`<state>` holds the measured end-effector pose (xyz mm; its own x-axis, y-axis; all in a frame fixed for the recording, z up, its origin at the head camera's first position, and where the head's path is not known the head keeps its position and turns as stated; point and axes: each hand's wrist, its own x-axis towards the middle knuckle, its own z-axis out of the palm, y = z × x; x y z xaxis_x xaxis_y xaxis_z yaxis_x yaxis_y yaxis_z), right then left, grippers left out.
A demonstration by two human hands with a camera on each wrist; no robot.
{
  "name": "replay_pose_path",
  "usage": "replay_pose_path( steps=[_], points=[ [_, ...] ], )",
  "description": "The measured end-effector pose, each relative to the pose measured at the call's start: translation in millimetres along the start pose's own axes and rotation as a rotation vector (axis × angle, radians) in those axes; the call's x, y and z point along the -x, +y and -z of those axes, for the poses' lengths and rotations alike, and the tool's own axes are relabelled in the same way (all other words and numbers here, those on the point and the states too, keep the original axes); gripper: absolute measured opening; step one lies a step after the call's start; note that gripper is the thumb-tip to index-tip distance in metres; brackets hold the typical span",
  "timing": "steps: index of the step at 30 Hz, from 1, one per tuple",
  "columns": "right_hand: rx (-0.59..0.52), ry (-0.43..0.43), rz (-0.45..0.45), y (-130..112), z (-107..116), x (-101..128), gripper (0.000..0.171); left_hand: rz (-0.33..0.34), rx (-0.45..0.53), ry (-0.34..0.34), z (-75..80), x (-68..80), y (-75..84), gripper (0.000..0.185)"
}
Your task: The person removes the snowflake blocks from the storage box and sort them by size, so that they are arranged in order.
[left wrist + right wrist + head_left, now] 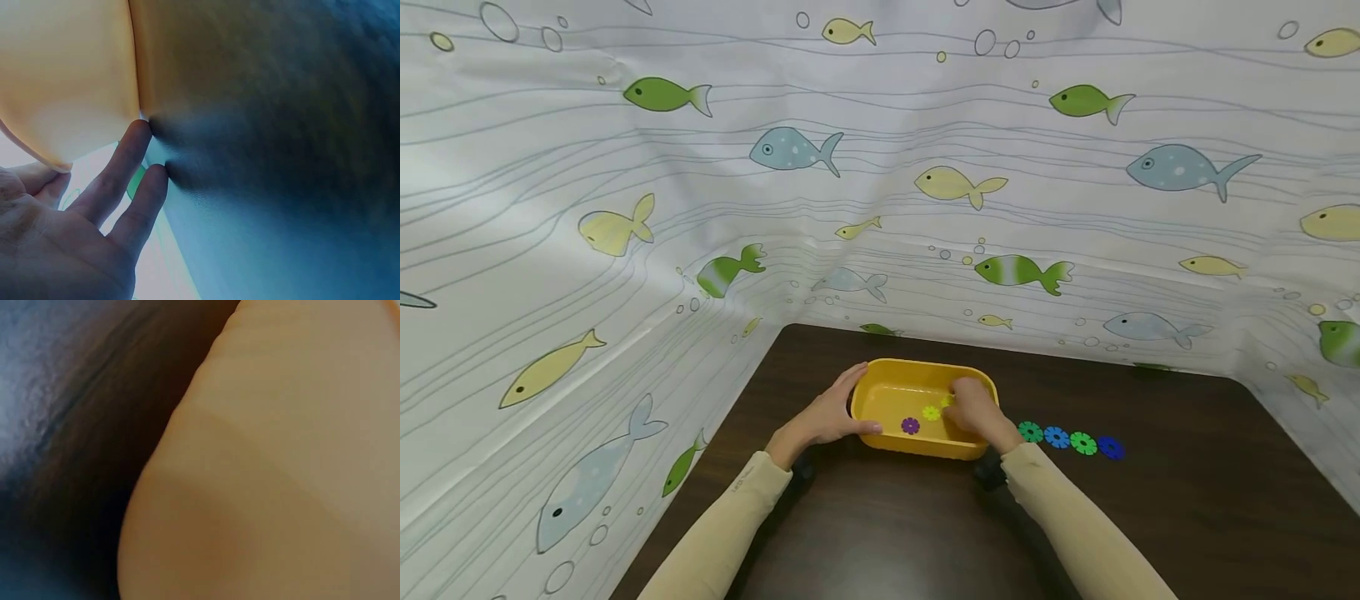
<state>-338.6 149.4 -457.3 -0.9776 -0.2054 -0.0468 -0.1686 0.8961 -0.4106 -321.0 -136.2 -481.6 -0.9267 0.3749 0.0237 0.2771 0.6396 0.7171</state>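
Note:
A yellow plastic bin (917,445) stands on the dark table. My left hand (829,410) holds its left end, thumb over the near rim and fingers along the outer side. In the left wrist view, two fingertips of the left hand (75,231) touch the table beside the bin wall (69,75). Inside the bin lie a purple notched plastic disc (910,426) and a yellow-green one (931,412). My right hand (976,407) reaches down into the right half, by a yellow disc (947,402). Its fingertips are hidden, so I cannot tell what they hold.
Right of the bin, a row on the table has a teal disc (1030,432), a light blue disc (1057,437), a green disc (1083,443) and a dark blue disc (1111,448). A fish-patterned sheet (925,208) hangs behind and left of the table (910,525).

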Motion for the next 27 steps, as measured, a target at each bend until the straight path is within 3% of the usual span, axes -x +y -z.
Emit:
replay_pose_path(
  steps=[12,21,27],
  points=[
    [0.070,-0.004,-0.003,4,-4,-5,0.020,-0.010,-0.010,0.006,-0.8,-3.6,1.8,0.110],
    [0.025,-0.004,-0.051,3,-7,-12,0.014,0.008,-0.004,0.008,-1.0,-2.1,0.5,0.109],
    [-0.033,-0.058,-0.126,2,-12,-14,0.019,0.011,-0.001,0.007,-2.2,-1.6,-1.5,0.109]
  ],
)
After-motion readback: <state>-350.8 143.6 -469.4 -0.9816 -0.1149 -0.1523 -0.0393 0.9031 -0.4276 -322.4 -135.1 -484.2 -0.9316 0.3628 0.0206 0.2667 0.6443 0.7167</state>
